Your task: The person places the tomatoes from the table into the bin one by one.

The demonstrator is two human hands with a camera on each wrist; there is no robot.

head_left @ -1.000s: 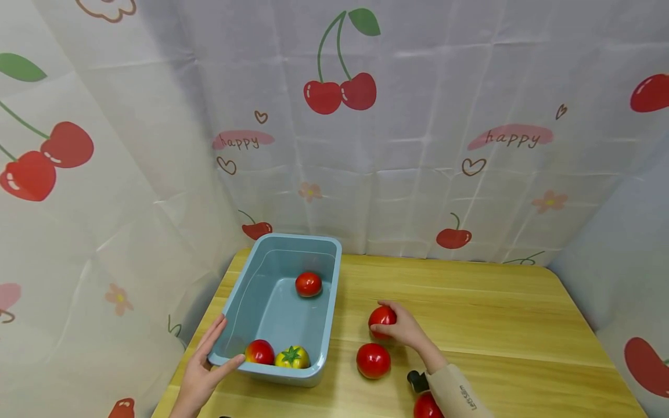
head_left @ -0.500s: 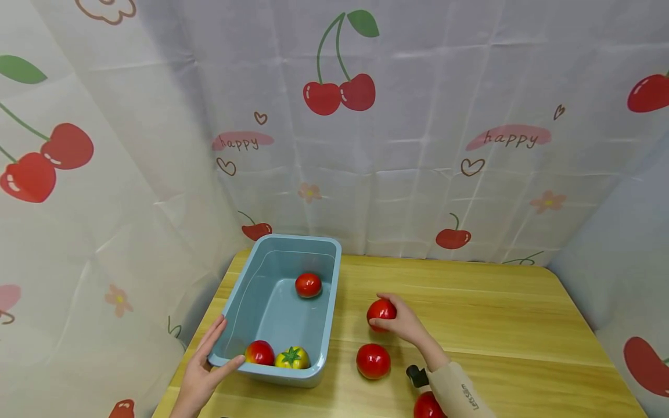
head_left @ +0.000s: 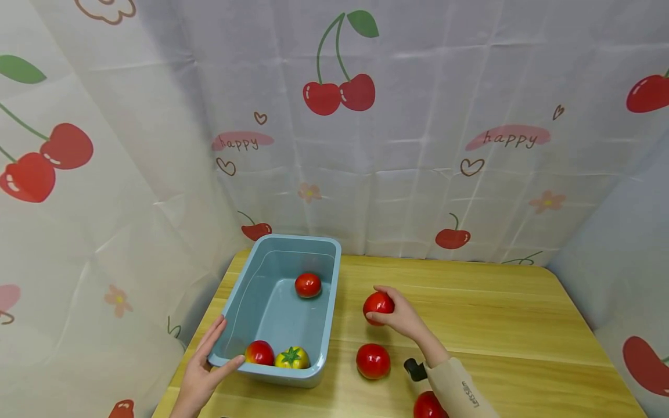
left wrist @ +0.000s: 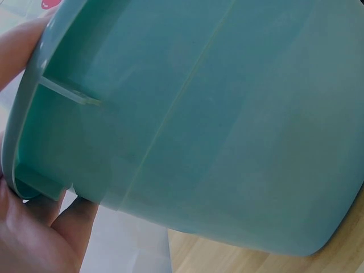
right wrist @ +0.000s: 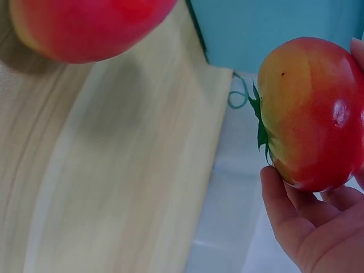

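Observation:
My left hand (head_left: 201,371) grips the near left corner of a blue plastic bin (head_left: 333,302), thumb along the front rim. In the left wrist view, fingers curl under the bin's lip. My right hand (head_left: 405,319) holds a red tomato (head_left: 376,309) between thumb and fingers, right of the bin. The right wrist view shows that tomato's yellowish end with a green calyx (right wrist: 260,122), above the table. Inside the bin lie a red tomato (head_left: 308,285) at the far end, a red-and-yellow round fruit (head_left: 259,352) and a yellow tomato (head_left: 292,357) with green leaves near the front.
Another red tomato (head_left: 373,361) sits on the wooden table (head_left: 470,302) just in front of the held one. One more red fruit (head_left: 428,406) is partly hidden by the right sleeve (head_left: 460,389). A cherry-print curtain (head_left: 387,191) stands behind the table.
My right hand has risen and shifted slightly left and away from me with the tomato. The left hand and the bin have stayed in place.

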